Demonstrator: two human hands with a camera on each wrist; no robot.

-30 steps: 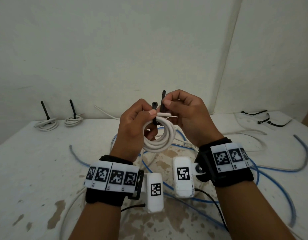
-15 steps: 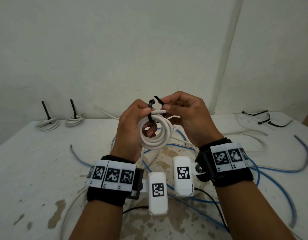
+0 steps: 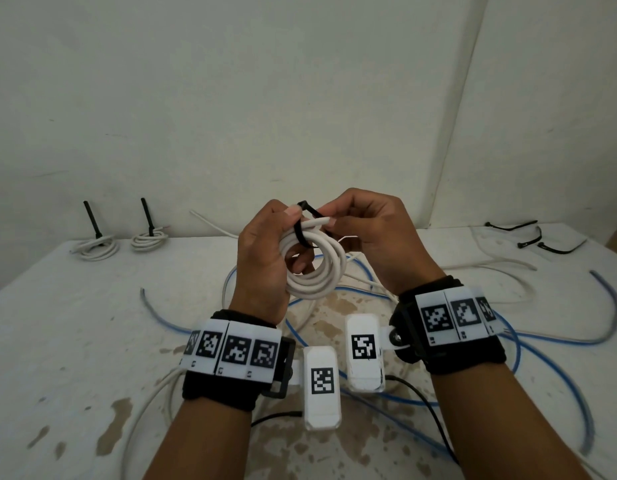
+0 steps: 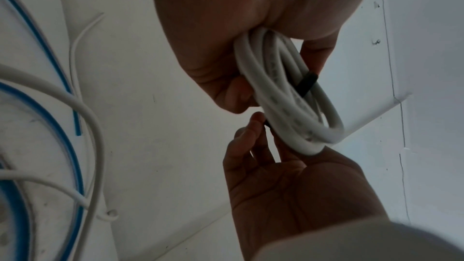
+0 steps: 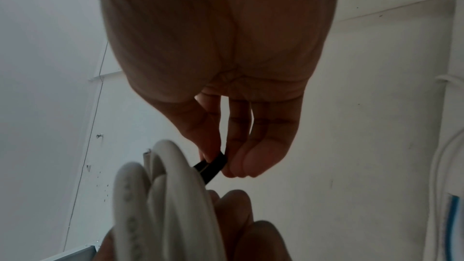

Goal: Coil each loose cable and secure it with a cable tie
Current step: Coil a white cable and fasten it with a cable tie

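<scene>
A white coiled cable (image 3: 317,268) is held up above the table, and my left hand (image 3: 265,251) grips its left side with the fingers curled through the loop. A black cable tie (image 3: 305,225) wraps over the top of the coil. My right hand (image 3: 366,230) pinches the tie's strap between thumb and fingers. In the left wrist view the coil (image 4: 283,94) hangs from the palm with the tie (image 4: 305,84) across it. In the right wrist view the fingertips pinch the black tie (image 5: 213,163) beside the coil (image 5: 160,195).
Two tied white coils (image 3: 94,249) (image 3: 149,240) lie at the back left with tie tails standing up. Loose blue cables (image 3: 556,341) and white cables (image 3: 490,265) sprawl over the stained table (image 3: 75,341). Spare black ties (image 3: 529,233) lie at the back right.
The tie's two ends, upright a second ago, have been bent over and brought together above the coil. Both hands and the coil sank slightly.
</scene>
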